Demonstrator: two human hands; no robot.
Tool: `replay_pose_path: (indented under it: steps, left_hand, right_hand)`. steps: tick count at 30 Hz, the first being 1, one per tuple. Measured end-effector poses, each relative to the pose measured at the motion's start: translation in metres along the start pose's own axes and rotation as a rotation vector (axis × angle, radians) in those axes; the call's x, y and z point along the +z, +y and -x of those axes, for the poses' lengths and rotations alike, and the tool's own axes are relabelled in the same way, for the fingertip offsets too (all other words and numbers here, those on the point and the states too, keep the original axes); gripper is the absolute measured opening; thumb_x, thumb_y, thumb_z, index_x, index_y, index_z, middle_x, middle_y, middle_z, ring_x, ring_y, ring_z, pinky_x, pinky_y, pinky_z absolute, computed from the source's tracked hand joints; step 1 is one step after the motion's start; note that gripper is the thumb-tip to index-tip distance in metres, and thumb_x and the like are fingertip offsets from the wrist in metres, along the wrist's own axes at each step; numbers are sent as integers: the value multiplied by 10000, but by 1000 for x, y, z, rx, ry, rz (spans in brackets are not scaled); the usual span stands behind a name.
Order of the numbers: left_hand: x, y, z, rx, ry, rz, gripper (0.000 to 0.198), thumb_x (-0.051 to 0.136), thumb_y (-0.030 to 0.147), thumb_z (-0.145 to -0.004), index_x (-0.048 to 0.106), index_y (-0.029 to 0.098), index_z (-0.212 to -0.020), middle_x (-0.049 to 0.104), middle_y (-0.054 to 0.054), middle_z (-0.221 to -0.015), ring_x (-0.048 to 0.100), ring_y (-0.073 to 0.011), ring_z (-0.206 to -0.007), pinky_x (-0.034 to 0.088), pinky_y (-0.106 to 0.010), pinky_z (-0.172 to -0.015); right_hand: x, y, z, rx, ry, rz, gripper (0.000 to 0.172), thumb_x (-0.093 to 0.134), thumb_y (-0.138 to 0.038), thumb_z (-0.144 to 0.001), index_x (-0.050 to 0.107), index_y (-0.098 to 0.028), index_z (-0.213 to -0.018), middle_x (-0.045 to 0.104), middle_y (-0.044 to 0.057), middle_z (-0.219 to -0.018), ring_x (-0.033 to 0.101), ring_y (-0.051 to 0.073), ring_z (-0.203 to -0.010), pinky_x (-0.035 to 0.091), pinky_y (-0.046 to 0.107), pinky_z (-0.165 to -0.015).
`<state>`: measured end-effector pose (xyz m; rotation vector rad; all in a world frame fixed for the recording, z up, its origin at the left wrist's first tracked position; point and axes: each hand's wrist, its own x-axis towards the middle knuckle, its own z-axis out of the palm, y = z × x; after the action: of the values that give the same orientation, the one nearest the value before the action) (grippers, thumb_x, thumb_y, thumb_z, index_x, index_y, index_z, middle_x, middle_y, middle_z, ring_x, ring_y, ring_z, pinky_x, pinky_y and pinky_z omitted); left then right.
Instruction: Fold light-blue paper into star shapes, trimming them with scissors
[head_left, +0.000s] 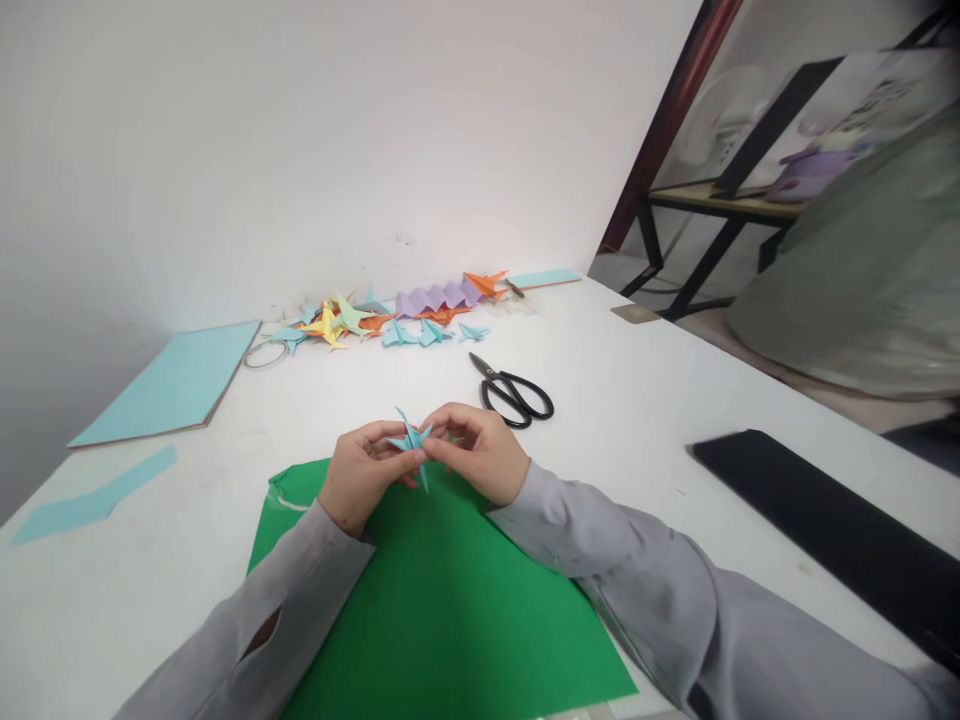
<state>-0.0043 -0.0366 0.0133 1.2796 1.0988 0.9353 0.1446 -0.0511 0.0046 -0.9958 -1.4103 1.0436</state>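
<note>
A small light-blue origami crane (412, 440) is pinched between both hands, above the far edge of a green sheet (450, 600). My left hand (361, 472) grips its left side with thumb and fingers. On the opposite side, my right hand (480, 450) is closed on it with thumb and fingertips. One thin point of the folded paper sticks up and another hangs down. Just beyond my right hand lie black-handled scissors (517, 395), blades toward the back left.
Folded cranes (330, 322) in several colours lie along the wall, beside a purple pleated paper strip (435, 298). At left are a blue paper stack (176, 380) and a blue offcut (97, 497). A long black object (817, 530) rests at right.
</note>
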Motion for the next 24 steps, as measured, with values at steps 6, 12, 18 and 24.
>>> replay_pose_path:
  steps: [6, 12, 18, 24]
  left_hand:
    - [-1, -2, -1, -41, -18, 46, 351, 753, 254, -542, 565, 106, -799, 598, 17, -449, 556, -116, -403, 444, -228, -463]
    - [-1, -1, 0, -73, -40, 102, 356, 763, 262, -527, 562, 112, -779, 598, 18, -451, 549, -113, -401, 460, -240, -469]
    - [1, 0, 2, 52, 3, -20, 342, 765, 253, -524, 586, 112, -780, 646, -1, -519, 596, -124, -455, 481, -225, -488]
    - [1, 2, 0, 76, 27, 46, 400, 763, 277, -521, 589, 97, -833, 654, -15, -513, 632, -168, -507, 520, -276, -526]
  right_hand:
    - [-2, 2, -2, 39, -30, -37, 135, 622, -250, -643, 589, -145, -720, 563, -8, -594, 482, 96, -504, 397, 219, -440]
    - [-2, 2, -2, 81, -24, -28, 107, 592, -211, -633, 589, -145, -717, 553, -16, -576, 490, 96, -484, 391, 217, -430]
    - [-2, 1, 1, 2, 20, 95, 63, 531, -162, -666, 581, -156, -703, 560, -18, -563, 519, 106, -508, 391, 223, -473]
    - [-4, 2, 1, -32, 25, 82, 119, 515, -216, -726, 598, -158, -788, 545, -30, -527, 519, 102, -487, 391, 222, -476]
